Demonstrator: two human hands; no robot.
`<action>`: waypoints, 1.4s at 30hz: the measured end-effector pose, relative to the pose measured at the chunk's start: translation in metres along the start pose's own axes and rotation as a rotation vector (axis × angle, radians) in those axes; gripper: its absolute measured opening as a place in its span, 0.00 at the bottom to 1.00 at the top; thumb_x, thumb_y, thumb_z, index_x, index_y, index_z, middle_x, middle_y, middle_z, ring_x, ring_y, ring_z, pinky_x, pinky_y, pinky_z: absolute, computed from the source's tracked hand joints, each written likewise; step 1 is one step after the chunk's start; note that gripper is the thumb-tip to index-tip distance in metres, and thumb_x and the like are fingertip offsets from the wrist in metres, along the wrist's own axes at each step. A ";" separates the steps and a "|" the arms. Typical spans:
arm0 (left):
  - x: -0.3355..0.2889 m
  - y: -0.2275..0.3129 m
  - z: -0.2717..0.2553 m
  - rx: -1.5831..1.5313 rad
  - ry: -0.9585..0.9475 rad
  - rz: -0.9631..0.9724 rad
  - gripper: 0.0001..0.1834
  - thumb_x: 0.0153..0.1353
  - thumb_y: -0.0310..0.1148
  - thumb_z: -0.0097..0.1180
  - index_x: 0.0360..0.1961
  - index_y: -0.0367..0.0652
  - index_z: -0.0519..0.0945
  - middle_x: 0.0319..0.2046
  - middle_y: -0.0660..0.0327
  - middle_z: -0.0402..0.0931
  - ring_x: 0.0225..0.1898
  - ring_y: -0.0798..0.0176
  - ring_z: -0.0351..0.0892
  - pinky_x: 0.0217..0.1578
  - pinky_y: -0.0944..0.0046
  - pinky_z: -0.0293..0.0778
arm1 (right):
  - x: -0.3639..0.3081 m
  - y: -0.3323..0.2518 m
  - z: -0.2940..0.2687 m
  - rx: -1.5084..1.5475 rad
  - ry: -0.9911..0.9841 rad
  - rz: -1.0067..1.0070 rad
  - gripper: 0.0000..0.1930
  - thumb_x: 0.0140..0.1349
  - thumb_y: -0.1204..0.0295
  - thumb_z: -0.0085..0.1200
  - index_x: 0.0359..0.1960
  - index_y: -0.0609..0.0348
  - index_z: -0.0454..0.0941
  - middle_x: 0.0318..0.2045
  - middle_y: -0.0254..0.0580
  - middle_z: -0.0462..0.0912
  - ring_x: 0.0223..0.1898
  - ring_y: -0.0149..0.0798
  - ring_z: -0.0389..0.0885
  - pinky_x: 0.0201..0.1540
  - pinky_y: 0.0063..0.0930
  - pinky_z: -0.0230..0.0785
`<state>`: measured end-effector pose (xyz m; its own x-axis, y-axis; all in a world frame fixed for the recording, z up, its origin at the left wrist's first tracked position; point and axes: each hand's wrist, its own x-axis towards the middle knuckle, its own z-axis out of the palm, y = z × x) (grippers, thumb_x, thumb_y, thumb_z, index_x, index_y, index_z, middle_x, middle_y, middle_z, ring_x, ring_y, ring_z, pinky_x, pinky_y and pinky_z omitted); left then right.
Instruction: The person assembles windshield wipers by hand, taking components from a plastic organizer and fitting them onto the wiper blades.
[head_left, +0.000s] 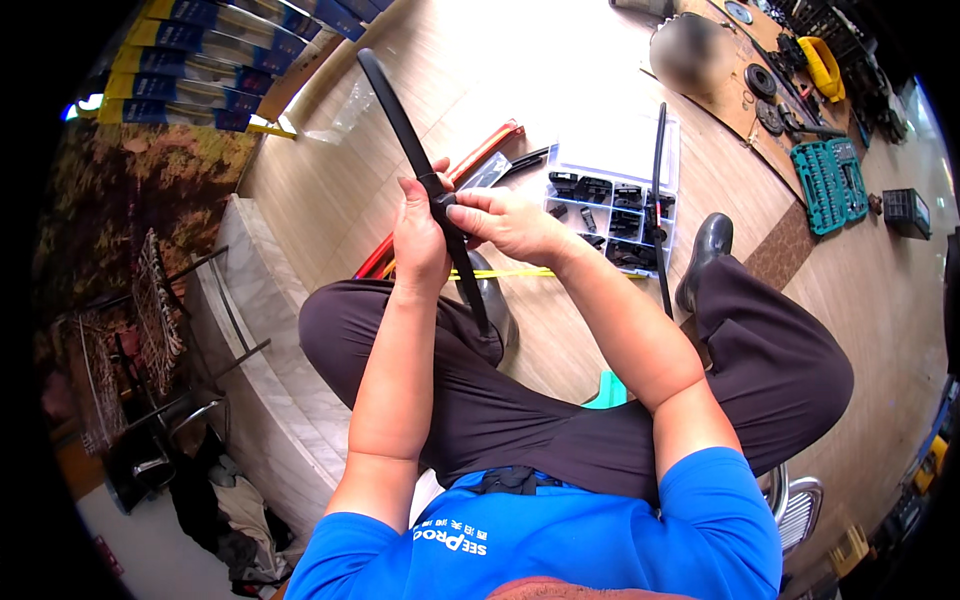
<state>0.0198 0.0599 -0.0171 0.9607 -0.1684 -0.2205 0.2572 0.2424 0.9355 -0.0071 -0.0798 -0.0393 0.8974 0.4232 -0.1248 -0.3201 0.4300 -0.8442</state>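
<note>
Wiper blade (415, 150), black, held up off the floor (890, 320) in both hands, running on a slant from upper left to lower right in my view. Left hand (420, 245) has it gripped near the middle: thumb on the near left side, other fingers wrapped behind, tips showing past the far side. Right hand (515, 222) comes in from the right, thumb and fingers pinching the middle fitting, just below the left fingertips. I can't tell exactly where every right fingertip lands. Upper part of the blade sticks out free past the fingers; lower end overlaps the left shoe (503, 312), contact unclear from here.

On the floor I've got a clear organizer box (610, 210), lid up at its far edge, black fittings (580, 187) in its compartments. Second blade (658, 165) lies lengthwise along the box's right edge, overhanging its near right corner. Red strip (490, 145) runs left of the box; yellow strip (515, 273) sits by the box's near left corner.
</note>
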 end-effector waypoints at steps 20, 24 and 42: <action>-0.013 0.023 0.002 0.239 -0.278 0.253 0.49 0.43 0.54 0.70 0.59 0.33 0.65 0.61 0.43 0.62 0.64 0.51 0.62 0.62 0.55 0.60 | -0.006 -0.012 0.045 -0.405 0.256 -0.425 0.10 0.62 0.73 0.49 0.42 0.64 0.70 0.35 0.54 0.79 0.40 0.50 0.79 0.43 0.38 0.70; -0.022 0.026 0.004 -0.064 -0.287 0.113 0.25 0.49 0.37 0.64 0.45 0.33 0.73 0.44 0.49 0.76 0.49 0.54 0.77 0.54 0.55 0.71 | -0.007 -0.013 0.063 -0.334 0.336 -0.468 0.15 0.60 0.75 0.48 0.47 0.67 0.71 0.38 0.59 0.79 0.44 0.54 0.80 0.47 0.40 0.71; -0.021 0.027 0.012 -0.102 -0.260 0.077 0.29 0.57 0.53 0.56 0.45 0.34 0.73 0.39 0.52 0.77 0.46 0.57 0.76 0.49 0.59 0.71 | -0.001 -0.022 0.054 -0.571 0.405 -0.308 0.17 0.57 0.65 0.56 0.41 0.67 0.75 0.37 0.59 0.79 0.44 0.57 0.78 0.48 0.46 0.70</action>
<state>0.0055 0.0588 0.0156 0.9225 -0.3814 -0.0592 0.2059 0.3565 0.9113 -0.0177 -0.0466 0.0076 0.9972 -0.0220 0.0714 0.0703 -0.0448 -0.9965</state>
